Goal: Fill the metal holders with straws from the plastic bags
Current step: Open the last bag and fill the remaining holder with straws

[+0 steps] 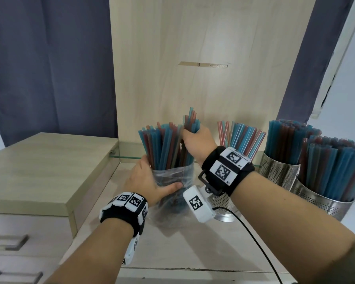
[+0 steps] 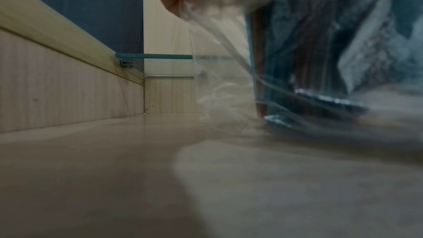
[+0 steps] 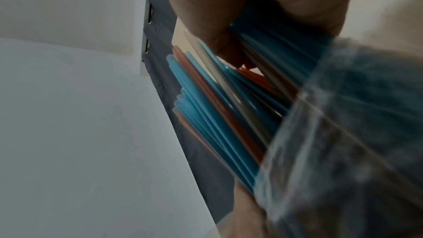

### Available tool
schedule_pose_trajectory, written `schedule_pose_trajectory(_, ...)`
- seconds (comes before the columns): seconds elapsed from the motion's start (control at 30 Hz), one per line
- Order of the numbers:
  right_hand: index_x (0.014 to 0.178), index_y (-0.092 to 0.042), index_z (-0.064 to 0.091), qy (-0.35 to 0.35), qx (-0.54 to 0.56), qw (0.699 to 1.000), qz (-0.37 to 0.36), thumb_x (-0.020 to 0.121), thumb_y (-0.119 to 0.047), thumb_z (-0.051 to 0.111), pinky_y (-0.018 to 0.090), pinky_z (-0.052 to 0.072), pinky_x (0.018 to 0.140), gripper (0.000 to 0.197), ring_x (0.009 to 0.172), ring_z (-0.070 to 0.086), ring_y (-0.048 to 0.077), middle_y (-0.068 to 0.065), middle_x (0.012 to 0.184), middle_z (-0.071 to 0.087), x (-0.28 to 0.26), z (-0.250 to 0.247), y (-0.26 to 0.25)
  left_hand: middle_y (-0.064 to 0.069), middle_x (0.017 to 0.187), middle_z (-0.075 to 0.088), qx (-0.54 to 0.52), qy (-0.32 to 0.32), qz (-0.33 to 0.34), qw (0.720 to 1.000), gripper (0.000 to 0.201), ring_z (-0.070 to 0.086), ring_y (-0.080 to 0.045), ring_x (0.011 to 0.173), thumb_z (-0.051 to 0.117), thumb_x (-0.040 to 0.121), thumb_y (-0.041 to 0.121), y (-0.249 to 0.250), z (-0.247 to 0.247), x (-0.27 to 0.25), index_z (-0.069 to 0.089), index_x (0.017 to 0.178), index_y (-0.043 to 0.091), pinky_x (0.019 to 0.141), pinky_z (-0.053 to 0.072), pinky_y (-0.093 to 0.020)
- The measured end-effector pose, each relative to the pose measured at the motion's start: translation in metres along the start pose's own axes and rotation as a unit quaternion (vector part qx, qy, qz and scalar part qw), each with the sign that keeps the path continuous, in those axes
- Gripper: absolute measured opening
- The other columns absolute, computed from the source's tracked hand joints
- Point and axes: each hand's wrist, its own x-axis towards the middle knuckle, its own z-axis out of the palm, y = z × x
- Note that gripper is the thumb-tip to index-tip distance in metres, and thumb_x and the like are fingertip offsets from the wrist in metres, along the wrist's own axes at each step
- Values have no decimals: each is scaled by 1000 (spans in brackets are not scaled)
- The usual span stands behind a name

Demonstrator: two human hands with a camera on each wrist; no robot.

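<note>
Gripping a small bundle (image 1: 190, 121) of blue and red straws near its upper part, the right hand (image 1: 197, 140) had its fingers clenched round it, and the bundle's tips stood higher than the other straws (image 1: 162, 144) in the bag (image 1: 172, 177). The right wrist view showed the same: fingers (image 3: 206, 30) curled round blue and red straws above the clear plastic. The left hand (image 1: 146, 179) was wrapped round the bag's lower half, thumb across the front, holding it upright on the desk (image 1: 193, 247). The bag stood left of three metal holders: one (image 1: 223, 206) just behind the right wrist, partly filled with fanned straws, and two more (image 1: 279, 171) (image 1: 324, 197) at the right, both packed.

By my judgement, the straws were very light, thin and smooth, so a loose grip would let some slide out of the bundle. They were stiff enough lengthways to stand, yet would kink if squeezed hard or bent sideways. A firm, even hold near the middle or a little above it would suit best, keeping the bundle parallel for a straight drop into a holder. The bag was soft, crinkly and slippery, with no shape of its own; held low round the straws it would stay up, while released it would likely topple and spill. The perforated holders looked rigid and steady.
</note>
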Motion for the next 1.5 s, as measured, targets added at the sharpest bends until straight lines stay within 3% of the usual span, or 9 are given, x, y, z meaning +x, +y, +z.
schedule_pose_trajectory(0.07, 98, 3, 70, 22, 23, 999, 14, 94, -12, 59, 36, 53, 68, 19, 74, 60, 23, 12, 81, 63, 5, -1, -6, -1, 122, 54, 1, 0, 1, 1000, 115, 54, -19, 112, 69, 50, 83, -1, 1, 1, 32, 137, 19, 92, 50, -35)
schedule_pose_trajectory(0.2, 69, -13, 61, 37, 35, 999, 8, 87, -5, 58, 33, 46, 66, 20, 71, 55, 23, 6, 69, 55, 16, -7, -20, 0, 120, 54, 2, -4, 3, 1000, 112, 54, -19, 111, 70, 49, 84, 0, 0, 0, 33, 134, 21, 90, 49, -33)
schedule_pose_trajectory(0.37, 67, -15, 56, 40, 80, 996, -9, 86, 2, 56, 39, 47, 74, 26, 70, 54, 24, 2, 63, 53, 25, -17, -37, -2, 123, 54, 12, -17, -4, 1000, 113, 53, -21, 114, 67, 51, 84, 1, -2, 0, 32, 136, 18, 92, 47, -34)
schedule_pose_trajectory(0.57, 71, -15, 54, 51, 117, 991, -31, 89, 3, 52, 36, 45, 73, 25, 65, 51, 19, 3, 67, 52, 30, -28, -50, -3, 125, 54, 4, -5, -6, 1000, 116, 54, -22, 114, 64, 51, 86, -1, -1, 0, 28, 139, 18, 93, 48, -35)
schedule_pose_trajectory(0.83, 82, -14, 56, 102, 227, 966, -77, 90, 2, 55, 34, 49, 73, 18, 64, 57, 16, 3, 73, 55, 34, -67, -77, -2, 125, 53, -3, -20, -7, 1000, 122, 52, -21, 115, 44, 44, 94, -1, -2, 0, 27, 141, 22, 93, 49, -37)
schedule_pose_trajectory(1.0, 84, -11, 57, 112, 268, 950, -115, 90, 4, 57, 30, 51, 67, 16, 59, 59, 15, 4, 75, 54, 29, -97, -92, -2, 123, 57, 19, -22, 5, 1000, 107, 55, -21, 111, 56, 58, 86, -4, 1, 3, 29, 141, 24, 91, 50, -36)
schedule_pose_trajectory(1.23, 84, -15, 58, 170, 217, 943, -183, 89, -5, 60, 29, 52, 71, 12, 68, 60, 15, 0, 75, 58, 18, -148, -101, -3, 121, 58, 33, -8, 22, 999, 94, 56, -22, 109, 62, 68, 77, -2, 1, 2, 34, 140, 24, 89, 47, -34)
schedule_pose_trajectory(1.37, 87, -15, 56, 158, 162, 960, -164, 93, -4, 58, 28, 52, 71, 13, 64, 59, 12, 1, 79, 56, 28, -155, -78, -3, 122, 58, 35, -11, 21, 999, 94, 56, -22, 109, 61, 68, 77, -2, 2, 3, 33, 140, 25, 90, 48, -36)
schedule_pose_trajectory(1.5, 92, -16, 53, 100, 117, 982, -108, 97, -3, 55, 23, 51, 65, 14, 63, 58, 8, 0, 78, 55, 33, -144, -41, -3, 122, 59, 36, -9, 20, 999, 93, 57, -23, 109, 61, 69, 77, -3, 3, 4, 32, 141, 25, 90, 49, -36)
